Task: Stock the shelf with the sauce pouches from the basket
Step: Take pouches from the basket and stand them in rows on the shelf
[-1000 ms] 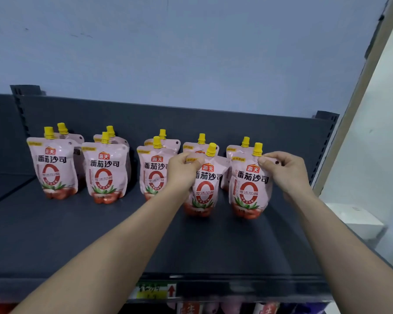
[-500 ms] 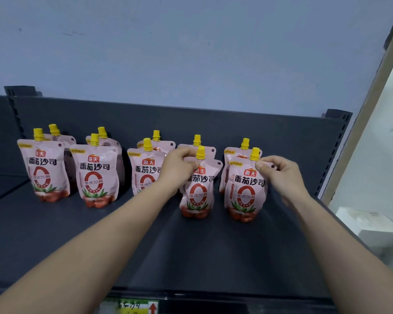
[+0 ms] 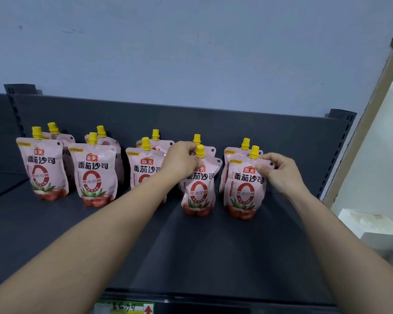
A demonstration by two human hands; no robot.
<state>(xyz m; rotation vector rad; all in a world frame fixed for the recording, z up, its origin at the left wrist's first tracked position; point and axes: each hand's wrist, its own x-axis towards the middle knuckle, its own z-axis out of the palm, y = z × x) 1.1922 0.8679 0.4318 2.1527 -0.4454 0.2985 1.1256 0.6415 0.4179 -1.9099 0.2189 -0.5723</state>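
- Toward the right end of the shelf (image 3: 191,245), two sauce pouches stand upright in the front row: the fourth pouch (image 3: 199,193) and, just beside it but apart, the end pouch (image 3: 245,193).
- Left hand (image 3: 180,160): fingers curled, pinching the fourth pouch at its top seam just left of the yellow cap (image 3: 200,151). Judged purpose: a soft, bottom-heavy pack is steadied by its stiffest part while it is squared up.
- Right hand (image 3: 279,171): thumb and forefinger pinch the top right corner of the end pouch, beside its cap. Judged purpose: the same, with the label kept facing the front edge.
- Three more front pouches (image 3: 93,175) stand toward the left end, well apart from the hands.
- Rear pouches (image 3: 55,134) stand close behind every front one, mostly hidden. The layout reads as five columns, two deep, labels outward.
- Front row sits well back from the shelf's front edge; judged, placement is at the fine-alignment stage.
- Basket: not in view, so remaining stock cannot be told.
- Back panel (image 3: 213,123) rises behind the rear row.
- Price label (image 3: 125,308) is fixed at the front edge, partly cut off.
- White box (image 3: 377,227) lies beyond the right end, lower down.
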